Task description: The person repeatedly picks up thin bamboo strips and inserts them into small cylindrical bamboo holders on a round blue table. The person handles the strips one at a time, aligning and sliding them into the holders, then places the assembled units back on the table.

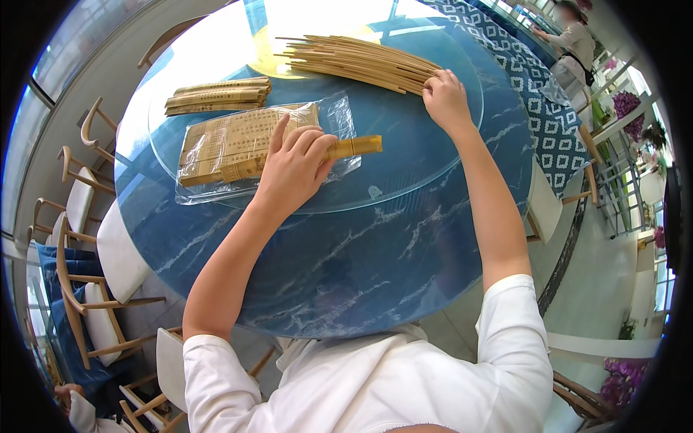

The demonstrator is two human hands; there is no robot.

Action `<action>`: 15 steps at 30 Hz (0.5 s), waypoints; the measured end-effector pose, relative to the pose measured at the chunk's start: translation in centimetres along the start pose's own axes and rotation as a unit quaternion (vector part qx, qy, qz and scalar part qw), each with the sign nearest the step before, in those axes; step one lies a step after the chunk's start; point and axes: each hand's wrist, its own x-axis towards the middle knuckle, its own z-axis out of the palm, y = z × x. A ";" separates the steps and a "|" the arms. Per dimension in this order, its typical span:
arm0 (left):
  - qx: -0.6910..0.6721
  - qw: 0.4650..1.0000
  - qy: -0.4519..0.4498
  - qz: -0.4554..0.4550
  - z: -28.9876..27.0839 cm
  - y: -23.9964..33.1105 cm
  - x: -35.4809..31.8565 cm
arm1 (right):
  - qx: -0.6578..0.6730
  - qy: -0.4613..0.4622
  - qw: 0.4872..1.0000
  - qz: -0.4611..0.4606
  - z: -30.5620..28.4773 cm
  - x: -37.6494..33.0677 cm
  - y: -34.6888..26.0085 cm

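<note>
My left hand (294,164) pulls a tan paper sleeve (354,146) out of a clear plastic bag (339,115) holding a stack of the same sleeves (231,144). Its index finger points up over the stack. My right hand (446,97) rests fingers down on the near end of a fanned pile of bare wooden chopsticks (357,61), pinching at them. A small bundle of sleeved chopsticks (216,96) lies to the left of the pile. All of this sits on a glass turntable (404,180) on a round blue marbled table (375,267).
Wooden chairs with white cushions (108,245) ring the table's left side. A patterned blue and white cloth (538,94) covers a surface at the right. Another person (574,43) stands far right at the back. Purple flowers (624,101) are near the right edge.
</note>
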 end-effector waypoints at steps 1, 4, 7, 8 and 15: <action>-0.002 1.000 0.002 -0.003 0.0 -0.1 -0.1 | -0.074 -0.022 0.997 0.022 0.2 0.2 0.3; -0.003 1.000 0.008 0.013 -0.1 0.0 -0.2 | -0.095 -0.046 0.994 0.015 0.9 0.1 2.3; -0.003 1.000 0.015 0.015 0.1 0.0 -0.2 | -0.122 -0.066 0.990 0.015 1.2 0.1 3.1; -0.005 1.000 0.011 0.012 0.1 0.0 -0.1 | -0.145 -0.066 0.987 0.018 1.5 0.0 3.4; -0.005 1.000 0.008 0.010 0.1 0.1 -0.1 | -0.136 -0.100 0.986 0.016 0.5 0.4 3.9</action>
